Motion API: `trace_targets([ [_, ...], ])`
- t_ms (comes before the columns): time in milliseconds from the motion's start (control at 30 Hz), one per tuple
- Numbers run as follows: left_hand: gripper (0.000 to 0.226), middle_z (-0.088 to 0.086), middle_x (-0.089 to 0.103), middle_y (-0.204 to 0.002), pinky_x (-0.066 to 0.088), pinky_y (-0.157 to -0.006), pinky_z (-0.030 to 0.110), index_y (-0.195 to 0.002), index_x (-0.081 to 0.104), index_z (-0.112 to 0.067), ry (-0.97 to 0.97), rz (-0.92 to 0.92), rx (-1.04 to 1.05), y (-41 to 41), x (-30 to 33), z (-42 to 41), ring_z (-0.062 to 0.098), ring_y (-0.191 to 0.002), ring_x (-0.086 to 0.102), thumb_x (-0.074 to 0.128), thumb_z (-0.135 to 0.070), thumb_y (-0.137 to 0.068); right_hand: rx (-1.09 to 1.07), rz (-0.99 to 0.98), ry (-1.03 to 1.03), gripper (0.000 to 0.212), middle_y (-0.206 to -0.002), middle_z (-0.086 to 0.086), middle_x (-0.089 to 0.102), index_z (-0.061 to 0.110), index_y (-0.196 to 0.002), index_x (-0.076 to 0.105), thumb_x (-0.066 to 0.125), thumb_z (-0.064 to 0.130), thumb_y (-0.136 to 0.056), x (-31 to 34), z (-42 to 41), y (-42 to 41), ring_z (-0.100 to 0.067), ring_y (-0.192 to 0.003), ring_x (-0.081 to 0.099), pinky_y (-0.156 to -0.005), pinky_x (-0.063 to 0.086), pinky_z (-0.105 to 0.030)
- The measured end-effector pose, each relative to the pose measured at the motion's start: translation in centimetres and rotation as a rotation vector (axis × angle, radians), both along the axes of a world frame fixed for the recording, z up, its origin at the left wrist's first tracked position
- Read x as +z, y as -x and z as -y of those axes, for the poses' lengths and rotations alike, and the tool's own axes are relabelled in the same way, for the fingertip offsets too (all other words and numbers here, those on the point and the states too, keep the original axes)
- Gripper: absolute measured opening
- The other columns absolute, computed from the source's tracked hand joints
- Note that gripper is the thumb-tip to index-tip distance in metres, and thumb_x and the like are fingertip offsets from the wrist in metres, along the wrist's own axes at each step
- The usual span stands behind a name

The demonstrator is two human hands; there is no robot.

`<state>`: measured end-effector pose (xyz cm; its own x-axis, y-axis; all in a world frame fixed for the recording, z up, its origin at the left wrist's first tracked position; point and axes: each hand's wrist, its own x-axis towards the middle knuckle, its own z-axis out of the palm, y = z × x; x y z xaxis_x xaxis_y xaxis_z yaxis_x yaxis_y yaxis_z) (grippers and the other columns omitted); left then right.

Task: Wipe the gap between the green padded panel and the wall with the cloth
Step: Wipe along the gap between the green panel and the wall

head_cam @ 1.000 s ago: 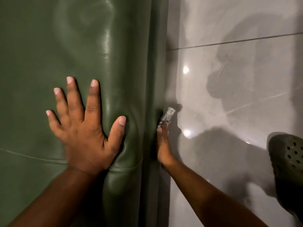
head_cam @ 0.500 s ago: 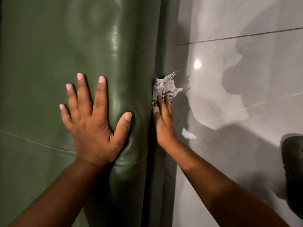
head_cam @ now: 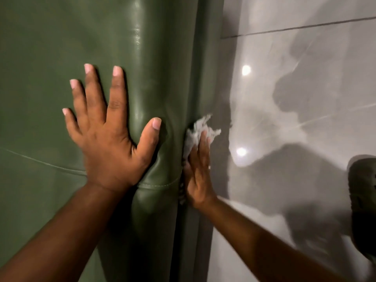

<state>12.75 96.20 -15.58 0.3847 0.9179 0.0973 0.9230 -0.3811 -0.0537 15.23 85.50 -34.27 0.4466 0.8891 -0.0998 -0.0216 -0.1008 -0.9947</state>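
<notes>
The green padded panel [head_cam: 61, 47] fills the left half of the head view. My left hand [head_cam: 109, 135] lies flat on it with fingers spread and pushes its edge in. My right hand [head_cam: 198, 171] is slid edgewise into the dark gap [head_cam: 181, 220] between the panel's side and the glossy grey wall [head_cam: 284, 58]. It presses a pale crumpled cloth [head_cam: 200, 129] against the panel's side; the cloth bunches out above my fingertips and is blurred. Part of the cloth is hidden inside the gap.
A dark green perforated clog [head_cam: 364, 200] shows at the right edge. A thin dark joint line [head_cam: 295, 28] crosses the grey tiled surface, which reflects two light spots and carries my shadow.
My right hand pushed the cloth up along the gap, then slid back down a little. My left hand stays pressed on the panel. The camera shifted slightly.
</notes>
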Motion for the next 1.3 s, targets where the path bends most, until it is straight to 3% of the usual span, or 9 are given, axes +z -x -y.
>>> trace_targets([
  [67,0.084,0.015,0.012,-0.168,0.009,-0.119,0.064,-0.158,0.015,-0.027,0.009,0.012,-0.002,0.0,0.1,0.0,0.040,-0.155,0.008,0.033,-0.071,-0.090,-0.010,-0.039,0.010,0.059,-0.164,-0.007,-0.006,0.020,-0.152,0.006,0.036,0.018,-0.101,0.4,2.0,1.4,-0.028,-0.151,-0.005,-0.123,0.003,-0.044],
  [167,0.084,0.015,0.012,-0.168,0.009,-0.119,0.063,-0.158,0.014,-0.027,0.020,0.003,-0.002,-0.1,0.1,-0.2,0.040,-0.155,0.008,0.030,-0.073,-0.089,0.014,-0.004,0.061,0.053,-0.161,-0.023,0.004,0.030,-0.151,0.009,0.024,0.039,-0.102,0.4,1.3,1.3,-0.038,-0.150,0.000,-0.120,0.009,-0.061],
  [300,0.085,0.016,0.011,-0.168,0.011,-0.119,0.065,-0.158,0.013,-0.028,0.031,-0.015,0.013,-0.1,0.2,-0.2,0.039,-0.155,0.007,0.033,-0.071,-0.088,-0.035,-0.031,0.043,0.051,-0.159,-0.022,0.006,0.044,-0.148,0.003,0.019,0.048,-0.100,0.6,-3.5,-1.7,-0.041,-0.149,0.003,-0.119,0.010,-0.063],
  [500,0.085,0.015,0.008,-0.169,0.010,-0.119,0.066,-0.159,0.008,-0.030,0.071,-0.044,0.032,-0.6,0.5,-0.1,0.038,-0.156,0.004,0.034,-0.070,-0.088,-0.135,-0.006,0.089,0.053,-0.159,-0.026,0.013,0.013,-0.146,0.033,0.029,0.032,-0.096,0.8,-15.4,-9.5,-0.043,-0.148,0.007,-0.120,0.012,-0.058],
  [667,0.084,0.010,0.006,-0.170,0.011,-0.118,0.066,-0.158,0.007,-0.038,0.115,-0.043,0.047,-0.7,1.1,0.0,0.036,-0.156,0.003,0.036,-0.070,-0.086,-0.032,0.039,0.024,0.052,-0.160,-0.025,0.005,0.022,-0.149,0.017,0.030,0.037,-0.101,-0.3,-9.0,-5.6,-0.040,-0.149,-0.002,-0.119,0.009,-0.062],
  [800,0.086,0.009,0.002,-0.170,0.012,-0.114,0.072,-0.154,0.007,-0.049,0.193,-0.055,0.041,-1.7,2.0,-1.3,0.046,-0.154,0.004,0.040,-0.074,-0.079,-0.025,0.007,0.070,0.050,-0.161,-0.021,0.005,0.029,-0.147,0.021,0.021,0.045,-0.100,0.1,-6.4,-3.6,-0.039,-0.150,-0.002,-0.119,0.009,-0.061],
  [967,0.091,0.011,-0.006,-0.169,0.011,-0.114,0.074,-0.150,0.006,-0.058,0.198,-0.109,-0.041,-6.5,2.4,-8.3,0.056,-0.149,0.002,0.045,-0.080,-0.072,-0.111,0.077,0.054,0.055,-0.159,-0.026,0.014,0.013,-0.145,0.034,0.029,0.039,-0.097,0.0,-15.8,-9.9,-0.047,-0.147,0.009,-0.117,0.015,-0.063],
  [1100,0.095,0.015,-0.009,-0.169,0.007,-0.115,0.074,-0.152,0.006,-0.055,0.171,-0.130,-0.063,-11.8,1.9,-14.9,0.059,-0.148,-0.001,0.050,-0.076,-0.070,-0.116,0.047,0.070,0.052,-0.162,-0.019,0.008,0.019,-0.147,0.030,0.031,0.034,-0.097,0.3,-23.2,-15.6,-0.045,-0.148,0.002,-0.118,0.012,-0.062],
  [1300,0.101,0.020,-0.008,-0.167,0.010,-0.117,0.072,-0.152,0.006,-0.056,0.166,-0.184,-0.109,-17.1,2.4,-21.1,0.060,-0.147,0.002,0.045,-0.079,-0.061,-0.061,0.034,0.005,0.054,-0.161,-0.019,0.002,0.029,-0.150,0.015,0.018,0.051,-0.100,-0.8,-18.8,-12.8,-0.038,-0.150,-0.002,-0.118,0.010,-0.064],
])
